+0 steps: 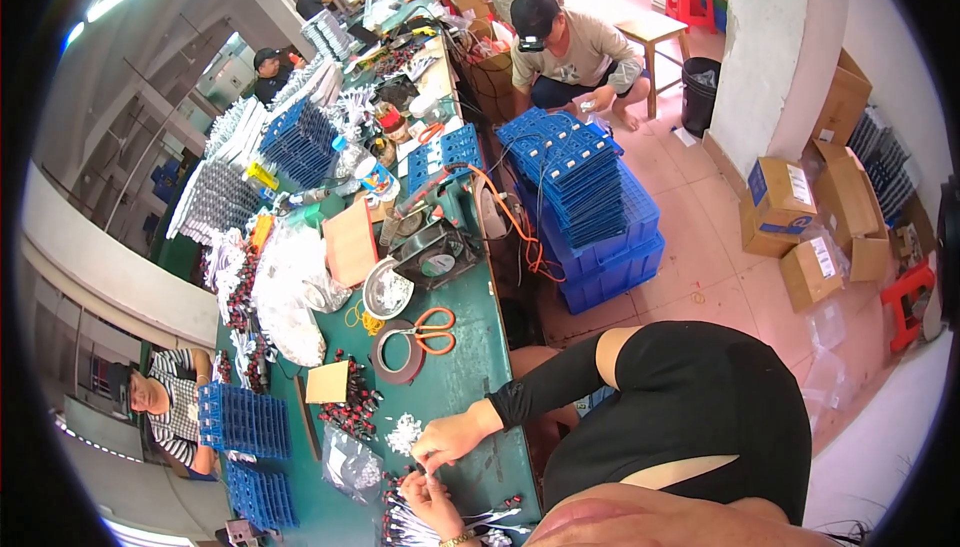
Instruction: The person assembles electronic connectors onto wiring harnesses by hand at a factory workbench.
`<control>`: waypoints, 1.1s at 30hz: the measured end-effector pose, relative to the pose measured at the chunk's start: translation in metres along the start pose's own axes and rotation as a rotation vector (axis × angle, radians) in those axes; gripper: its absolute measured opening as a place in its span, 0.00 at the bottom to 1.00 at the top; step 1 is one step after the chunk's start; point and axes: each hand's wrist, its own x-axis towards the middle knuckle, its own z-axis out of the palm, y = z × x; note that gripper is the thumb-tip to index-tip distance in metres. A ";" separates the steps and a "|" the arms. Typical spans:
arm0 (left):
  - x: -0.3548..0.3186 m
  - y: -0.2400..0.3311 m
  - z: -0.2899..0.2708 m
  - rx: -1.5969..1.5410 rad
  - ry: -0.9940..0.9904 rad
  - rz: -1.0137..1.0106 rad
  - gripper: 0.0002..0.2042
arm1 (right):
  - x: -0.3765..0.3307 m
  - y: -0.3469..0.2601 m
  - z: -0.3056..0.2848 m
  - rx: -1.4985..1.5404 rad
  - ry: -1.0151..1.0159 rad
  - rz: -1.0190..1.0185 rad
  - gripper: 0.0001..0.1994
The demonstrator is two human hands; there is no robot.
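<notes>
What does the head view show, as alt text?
Right hand and left hand meet at the fingertips, anything pinched too small to identify, beside small white parts piled on a green workbench. Orange-handled scissors lie nearby; stacked blue trays stand beyond.

Printed labels and marks, lettering too small or blurred to read. Brown carton point(765, 209) beside the pillar point(772, 52): 1 white label point(799, 185), 1 blue panel point(757, 183), 1 round blue mark point(800, 222). Smaller brown carton point(806, 282) in front: 1 white sticker point(822, 257) with dark print. Plastic bottle point(378, 179): 1 blue-and-white wrapper. Black fan point(418, 263): 1 round pale badge point(438, 264) at hub.
</notes>
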 end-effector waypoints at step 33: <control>0.003 0.048 -0.004 -0.121 0.125 -0.365 0.06 | 0.004 0.009 -0.004 -0.134 0.059 -0.270 0.08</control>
